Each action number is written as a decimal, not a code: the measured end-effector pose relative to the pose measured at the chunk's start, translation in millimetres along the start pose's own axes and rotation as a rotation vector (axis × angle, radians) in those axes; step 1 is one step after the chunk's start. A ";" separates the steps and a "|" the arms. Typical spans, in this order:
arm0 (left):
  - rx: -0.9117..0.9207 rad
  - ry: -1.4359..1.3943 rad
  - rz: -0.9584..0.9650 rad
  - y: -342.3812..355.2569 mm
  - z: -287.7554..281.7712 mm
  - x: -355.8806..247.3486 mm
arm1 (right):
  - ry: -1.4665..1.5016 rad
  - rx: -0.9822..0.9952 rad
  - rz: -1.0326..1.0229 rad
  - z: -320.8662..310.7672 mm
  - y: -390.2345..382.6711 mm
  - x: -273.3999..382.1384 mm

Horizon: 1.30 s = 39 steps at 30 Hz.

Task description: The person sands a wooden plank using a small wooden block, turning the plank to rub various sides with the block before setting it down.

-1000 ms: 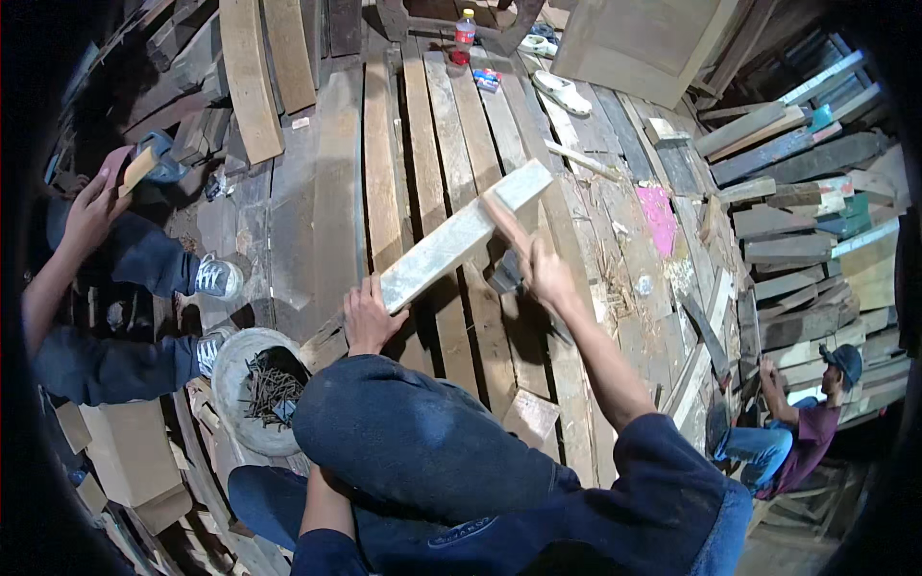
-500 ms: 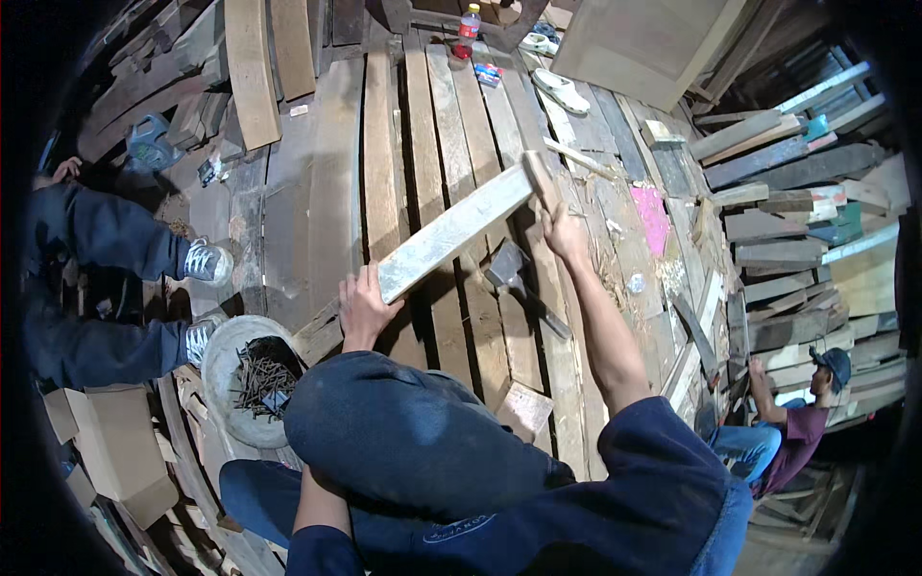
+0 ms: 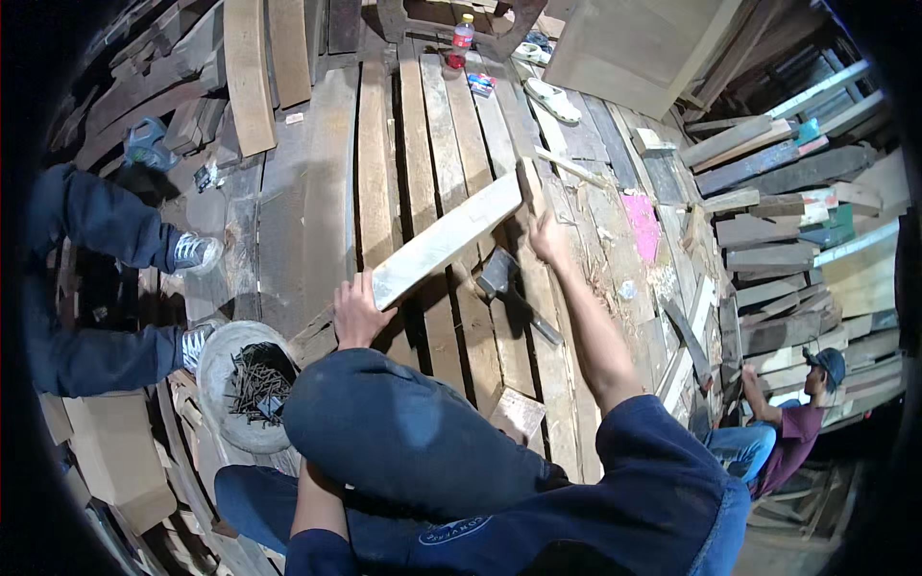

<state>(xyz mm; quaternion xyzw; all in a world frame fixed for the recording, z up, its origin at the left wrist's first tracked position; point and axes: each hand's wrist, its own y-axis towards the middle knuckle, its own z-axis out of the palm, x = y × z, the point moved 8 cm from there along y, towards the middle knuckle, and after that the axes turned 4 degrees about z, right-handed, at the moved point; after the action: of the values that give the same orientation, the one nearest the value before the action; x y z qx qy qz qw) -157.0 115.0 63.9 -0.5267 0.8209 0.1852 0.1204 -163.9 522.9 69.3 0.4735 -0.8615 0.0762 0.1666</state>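
My left hand (image 3: 357, 312) grips the lower left end of a pale plank (image 3: 447, 232), which slants up to the right across the slatted boards (image 3: 375, 163). My right hand (image 3: 545, 233) has its fingers closed on a short wooden piece (image 3: 530, 187), held against the plank's upper right end. Below the plank lies a dark hammer-like tool (image 3: 497, 274) with its handle toward me. A round bucket (image 3: 221, 394) of dark nails (image 3: 259, 379) stands by my bent knee (image 3: 346, 413).
Another person's legs (image 3: 115, 230) extend from the left. A person in a cap (image 3: 788, 432) sits at right among stacked offcuts (image 3: 778, 259). A bottle (image 3: 459, 43), white shoe (image 3: 552, 99), large panel (image 3: 624, 48) and pink scrap (image 3: 639, 226) are farther back. Cardboard (image 3: 115, 451) lies lower left.
My right hand has shifted upward, bringing the short piece to the plank's end and uncovering the tool below. The left-side person's hand and held wood have left view.
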 end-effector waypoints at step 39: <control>-0.009 0.055 0.089 -4.1 -18.0 12.2 | 0.805 0.860 0.652 -18.4 28.6 -14.2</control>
<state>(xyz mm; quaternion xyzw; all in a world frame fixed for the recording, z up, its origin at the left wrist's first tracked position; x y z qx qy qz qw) -158.4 95.7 74.6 -0.4949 0.8457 0.1796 0.0872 -177.0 554.9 82.1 0.1482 -0.7242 0.6293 0.2399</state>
